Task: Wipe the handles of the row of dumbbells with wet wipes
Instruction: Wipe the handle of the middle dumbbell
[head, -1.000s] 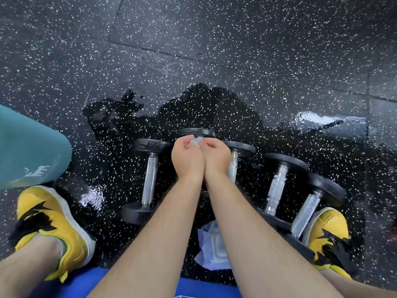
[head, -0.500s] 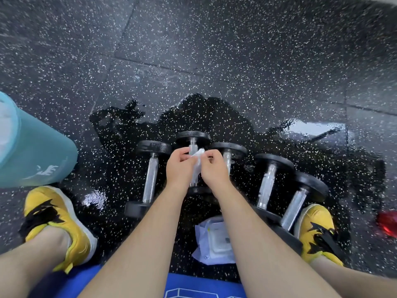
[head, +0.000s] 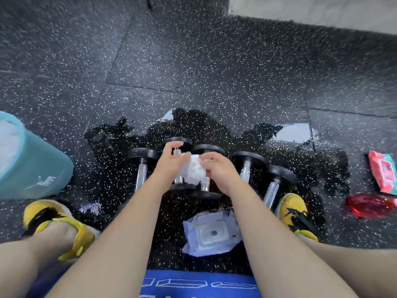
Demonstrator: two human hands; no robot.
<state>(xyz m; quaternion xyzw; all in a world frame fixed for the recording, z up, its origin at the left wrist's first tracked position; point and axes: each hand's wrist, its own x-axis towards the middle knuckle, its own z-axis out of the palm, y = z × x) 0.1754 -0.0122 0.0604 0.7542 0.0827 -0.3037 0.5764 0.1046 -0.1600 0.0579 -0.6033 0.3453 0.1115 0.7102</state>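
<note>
Several black dumbbells with chrome handles lie in a row on the speckled rubber floor; the leftmost dumbbell (head: 141, 168) and the rightmost dumbbell (head: 277, 183) are fully visible. A crumpled white wet wipe (head: 193, 169) hangs above the middle handles. My left hand (head: 169, 161) pinches its left edge and my right hand (head: 217, 168) pinches its right edge. Both hands hover over the second and third dumbbells, partly hiding their handles. A pale wipes pack (head: 212, 233) lies on the floor between my forearms.
A teal bin (head: 32, 168) stands at the left. A red and teal packet (head: 384, 171) and a red object (head: 369, 206) lie at the right. My yellow shoes (head: 55, 220) flank the row, the right shoe (head: 294, 209) touching the last dumbbell. A wet patch darkens the floor.
My hands have drawn apart, spreading the wipe wider between them. The camera has tilted up, bringing the red items at the right into view.
</note>
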